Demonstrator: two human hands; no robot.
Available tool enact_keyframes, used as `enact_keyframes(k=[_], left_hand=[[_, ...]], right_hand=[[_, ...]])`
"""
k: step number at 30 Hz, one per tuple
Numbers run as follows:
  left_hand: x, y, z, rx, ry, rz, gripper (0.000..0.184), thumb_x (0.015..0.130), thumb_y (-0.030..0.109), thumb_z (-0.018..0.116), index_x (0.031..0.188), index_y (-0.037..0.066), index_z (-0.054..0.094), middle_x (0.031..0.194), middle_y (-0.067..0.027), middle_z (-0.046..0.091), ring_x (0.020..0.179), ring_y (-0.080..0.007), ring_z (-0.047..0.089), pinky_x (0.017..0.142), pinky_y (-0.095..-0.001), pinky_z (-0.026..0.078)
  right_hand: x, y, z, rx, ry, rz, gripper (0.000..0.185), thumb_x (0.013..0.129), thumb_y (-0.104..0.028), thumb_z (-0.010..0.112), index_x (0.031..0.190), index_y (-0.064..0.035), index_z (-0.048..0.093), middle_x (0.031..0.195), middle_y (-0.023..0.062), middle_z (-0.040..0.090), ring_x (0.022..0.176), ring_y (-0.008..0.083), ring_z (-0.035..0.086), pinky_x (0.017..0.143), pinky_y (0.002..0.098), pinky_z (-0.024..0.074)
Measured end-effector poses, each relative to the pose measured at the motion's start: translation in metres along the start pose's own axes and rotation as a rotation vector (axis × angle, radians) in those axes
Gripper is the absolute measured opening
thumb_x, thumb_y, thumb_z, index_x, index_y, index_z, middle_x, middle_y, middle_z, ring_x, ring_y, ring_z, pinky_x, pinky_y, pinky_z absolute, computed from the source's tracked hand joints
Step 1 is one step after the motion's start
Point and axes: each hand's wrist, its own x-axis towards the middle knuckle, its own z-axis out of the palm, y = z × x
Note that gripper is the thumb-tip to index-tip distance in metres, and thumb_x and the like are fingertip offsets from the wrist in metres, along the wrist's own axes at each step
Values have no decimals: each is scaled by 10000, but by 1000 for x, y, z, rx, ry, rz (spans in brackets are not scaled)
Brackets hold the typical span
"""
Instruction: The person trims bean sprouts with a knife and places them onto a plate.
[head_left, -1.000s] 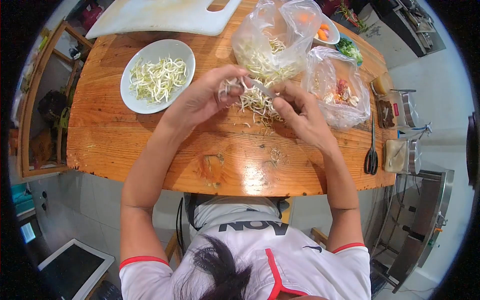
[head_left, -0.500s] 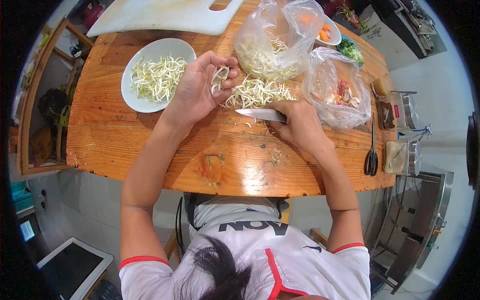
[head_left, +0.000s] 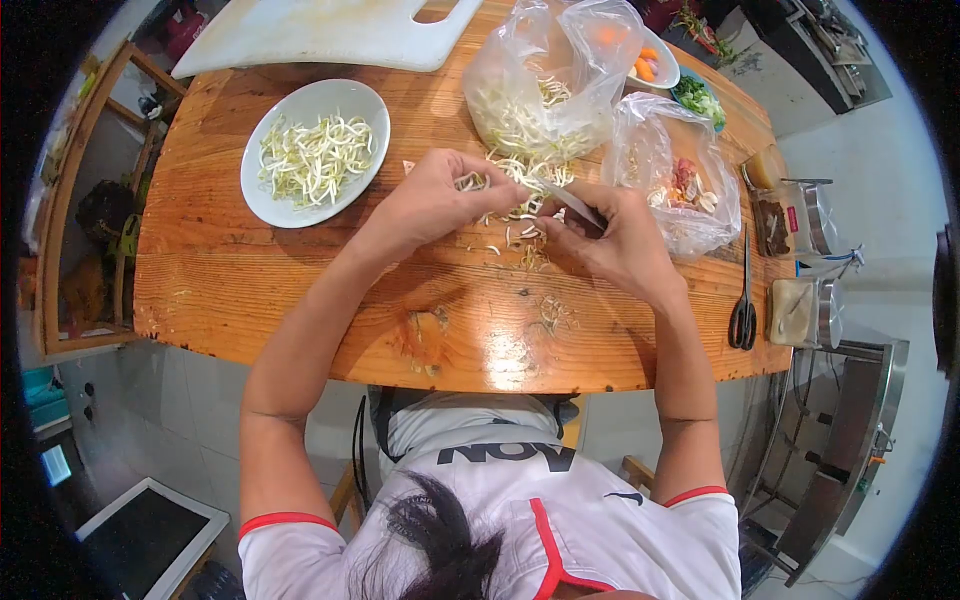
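Note:
Over the near edge of a loose pile of bean sprouts, my left hand is closed around a few sprouts. My right hand grips a small knife, its blade pointing up and left toward my left fingertips. The knife's handle is mostly hidden in my palm. Small trimmed bits lie on the wood just below the hands. To the left stands a white bowl with bean sprouts in it. Behind the pile, a clear plastic bag holds more sprouts.
A white cutting board lies at the far left of the wooden table. On the right are another plastic bag with reddish and pale pieces, black scissors, lidded jars, and a dish of chopped greens.
My left hand has turned over from palm-up and moved right and down toward the knife. The blade has swung from pointing left to pointing up-left, and my right hand shifted slightly right.

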Motion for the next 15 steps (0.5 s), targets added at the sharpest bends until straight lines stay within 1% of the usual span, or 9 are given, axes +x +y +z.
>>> enact_keyframes(k=[2, 4, 5, 7, 8, 10, 11, 13, 15], left_hand=[[2, -8, 3, 24, -25, 66, 239, 785, 247, 740, 853, 18, 725, 792, -46, 678, 747, -96, 584, 690, -250, 455], [3, -10, 3, 44, -55, 59, 249, 778, 244, 748, 856, 8, 726, 799, -57, 684, 762, -109, 590, 718, -259, 459], [3, -11, 2, 53, -69, 56, 254, 775, 243, 752, 857, 4, 726, 803, -62, 687, 769, -116, 593, 732, -264, 462], [2, -8, 2, 61, -57, 59, 243, 781, 242, 746, 853, 10, 726, 805, -59, 687, 759, -99, 589, 713, -255, 456], [1, -7, 2, 65, -52, 61, 238, 784, 241, 742, 850, 13, 726, 805, -58, 687, 754, -91, 587, 703, -250, 454], [0, -3, 0, -36, -50, -3, 207, 796, 223, 732, 846, 24, 702, 785, -23, 659, 730, -64, 564, 678, -215, 427], [-1, -2, 0, -87, -48, -35, 192, 802, 214, 727, 843, 30, 690, 775, -5, 645, 717, -51, 552, 665, -198, 414], [0, -3, -2, -84, -18, -45, 190, 810, 234, 714, 835, 49, 679, 750, 9, 627, 674, -37, 521, 621, -187, 383], [-1, -2, -3, -92, -2, -50, 192, 817, 252, 703, 840, 63, 675, 734, 20, 616, 636, -25, 489, 583, -181, 352]], right_hand=[[0, 0, 0, -3, 12, -21, 193, 767, -142, 714, 875, 13, 673, 641, 159, 595, 543, 222, 568, 541, 340, 454], [0, -1, 1, -14, 24, -34, 193, 763, -135, 718, 876, 15, 673, 649, 167, 599, 544, 220, 565, 539, 341, 454], [0, 0, 3, 14, 46, -41, 191, 764, -134, 722, 875, 13, 673, 635, 151, 595, 537, 208, 554, 535, 332, 449], [0, 4, 5, 69, 90, -56, 188, 766, -132, 729, 874, 10, 672, 606, 119, 586, 521, 182, 534, 528, 314, 439], [1, 4, 4, 116, 107, -2, 210, 784, -152, 719, 916, 2, 665, 628, 102, 585, 549, 170, 533, 547, 308, 438], [2, 2, 1, 209, 140, 105, 258, 820, -192, 699, 999, -14, 649, 672, 67, 583, 603, 146, 531, 585, 294, 436], [1, 4, 0, 279, 151, 68, 291, 843, -218, 677, 1053, -24, 624, 709, 61, 579, 645, 141, 529, 611, 292, 435], [0, 7, -3, 419, 169, -8, 358, 890, -269, 632, 1161, -43, 575, 784, 50, 569, 727, 133, 525, 665, 286, 433], [0, -1, -9, 456, 64, 84, 403, 915, -303, 594, 1222, -51, 529, 840, 61, 567, 791, 139, 524, 707, 297, 435]])
